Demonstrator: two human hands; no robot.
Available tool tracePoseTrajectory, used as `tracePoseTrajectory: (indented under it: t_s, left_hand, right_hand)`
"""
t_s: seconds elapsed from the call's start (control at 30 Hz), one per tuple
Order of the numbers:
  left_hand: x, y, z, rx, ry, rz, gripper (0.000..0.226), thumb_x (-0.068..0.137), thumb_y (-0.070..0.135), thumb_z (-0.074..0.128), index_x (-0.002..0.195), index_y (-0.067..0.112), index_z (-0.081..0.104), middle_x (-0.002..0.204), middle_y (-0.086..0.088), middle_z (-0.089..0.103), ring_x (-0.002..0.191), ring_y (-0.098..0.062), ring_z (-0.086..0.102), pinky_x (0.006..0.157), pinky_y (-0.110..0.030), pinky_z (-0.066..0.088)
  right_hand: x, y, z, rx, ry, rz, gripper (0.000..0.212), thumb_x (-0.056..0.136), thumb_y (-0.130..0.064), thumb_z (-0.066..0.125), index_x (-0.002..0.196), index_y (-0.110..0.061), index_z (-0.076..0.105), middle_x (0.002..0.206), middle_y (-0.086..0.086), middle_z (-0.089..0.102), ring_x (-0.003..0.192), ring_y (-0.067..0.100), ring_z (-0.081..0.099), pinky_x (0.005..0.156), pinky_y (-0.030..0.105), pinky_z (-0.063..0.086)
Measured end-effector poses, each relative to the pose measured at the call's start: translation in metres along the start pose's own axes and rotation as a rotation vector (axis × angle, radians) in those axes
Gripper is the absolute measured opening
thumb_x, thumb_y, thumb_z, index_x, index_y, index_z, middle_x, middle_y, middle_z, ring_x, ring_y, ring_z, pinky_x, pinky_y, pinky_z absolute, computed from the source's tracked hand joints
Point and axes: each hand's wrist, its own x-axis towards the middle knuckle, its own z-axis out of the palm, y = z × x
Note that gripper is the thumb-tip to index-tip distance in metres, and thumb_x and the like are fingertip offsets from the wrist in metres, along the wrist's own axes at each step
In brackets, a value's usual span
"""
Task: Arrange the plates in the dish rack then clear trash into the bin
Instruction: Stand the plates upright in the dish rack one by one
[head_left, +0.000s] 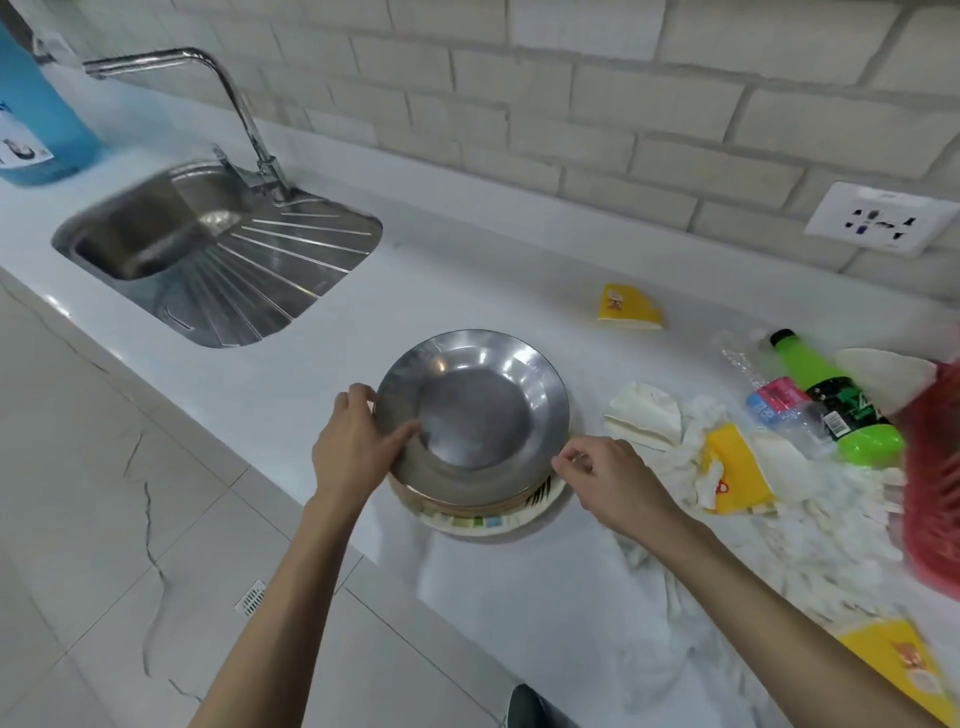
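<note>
A steel plate (470, 400) tops a small stack of plates near the counter's front edge; under it show a brown rim and a white patterned plate (478, 524). My left hand (358, 447) grips the steel plate's left rim, thumb over the edge. My right hand (608, 480) pinches at the stack's right rim with curled fingers. A red plastic rack (932, 483) is partly in view at the right edge. Trash lies to the right: a green bottle (836, 400), a crushed clear bottle (774, 405), yellow paper pieces (735, 470) and white crumpled paper (647, 415).
A steel sink (156, 234) with drainboard and a tap (244, 114) sits at the left on the white counter (467, 270). A blue water jug (36, 114) stands far left. Another yellow paper (629, 307) lies behind; a wall socket (883, 221) is at right.
</note>
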Motion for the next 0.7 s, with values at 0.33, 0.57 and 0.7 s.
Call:
tracePoseTrajectory:
  t_s: [0.33, 0.57, 0.7]
  left_hand:
    - [0.027, -0.014, -0.015, 0.126, -0.096, -0.04, 0.044, 0.082, 0.058, 0.068, 0.068, 0.017, 0.059, 0.069, 0.001, 0.062, 0.075, -0.02, 0.056, 0.058, -0.03, 0.038]
    - [0.019, -0.012, -0.032, -0.334, -0.183, -0.012, 0.046, 0.087, 0.031, 0.074, 0.068, -0.005, 0.052, 0.057, -0.009, 0.063, 0.055, -0.024, 0.059, 0.05, -0.03, 0.048]
    - [0.002, 0.004, -0.034, -0.803, -0.231, -0.038, 0.018, 0.093, 0.009, 0.066, 0.087, 0.0, 0.052, 0.068, -0.015, 0.071, 0.055, -0.027, 0.066, 0.051, -0.034, 0.057]
  right_hand:
    - [0.013, 0.0, -0.006, 0.091, 0.016, 0.081, 0.028, 0.095, -0.04, 0.054, 0.071, -0.027, 0.055, 0.062, -0.005, 0.055, 0.05, 0.011, 0.048, 0.056, 0.025, 0.038]
    - [0.023, -0.002, -0.002, 0.095, 0.035, 0.109, 0.032, 0.095, -0.041, 0.054, 0.073, -0.018, 0.059, 0.06, 0.004, 0.059, 0.049, 0.018, 0.05, 0.056, 0.03, 0.044]
    - [0.021, -0.004, -0.008, 0.13, 0.046, 0.14, 0.034, 0.096, -0.043, 0.052, 0.077, -0.016, 0.057, 0.062, 0.002, 0.061, 0.056, 0.018, 0.055, 0.06, 0.034, 0.047]
